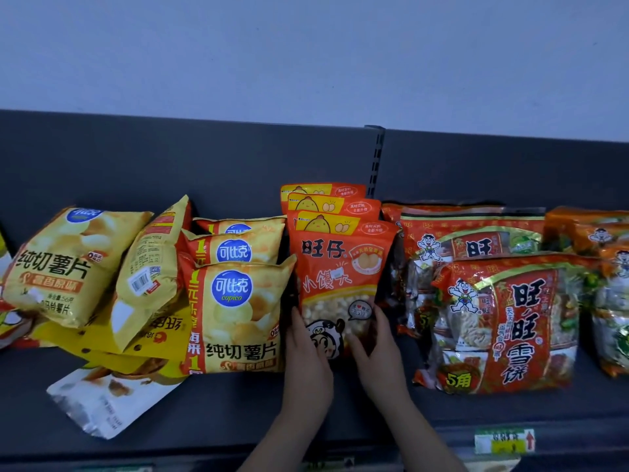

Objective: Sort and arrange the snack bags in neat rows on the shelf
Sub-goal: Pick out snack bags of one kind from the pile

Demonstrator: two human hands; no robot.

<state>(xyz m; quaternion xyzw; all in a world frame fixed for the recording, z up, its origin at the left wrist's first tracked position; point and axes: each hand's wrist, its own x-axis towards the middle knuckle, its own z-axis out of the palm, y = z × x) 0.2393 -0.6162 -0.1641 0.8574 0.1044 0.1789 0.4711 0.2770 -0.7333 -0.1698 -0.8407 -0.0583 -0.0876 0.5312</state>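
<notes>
Between the two hands stands the front orange pouch (340, 284) of a short row. The left hand (306, 352) presses its lower left edge and the right hand (377, 349) cups its lower right corner, both closed lightly on it, probably to square it upright with the pouches behind. Three orange pouches show in that row, overlapping front to back. Just left of the left hand, three yellow chip bags (235, 315) stand in a similar row; further left, two more lean loosely and some flat packets (112, 400) lie unsorted on the shelf (238, 420). Right of the right hand, two large red cracker bags (503, 321) stand one behind the other, with more at the frame edge, number unclear.
</notes>
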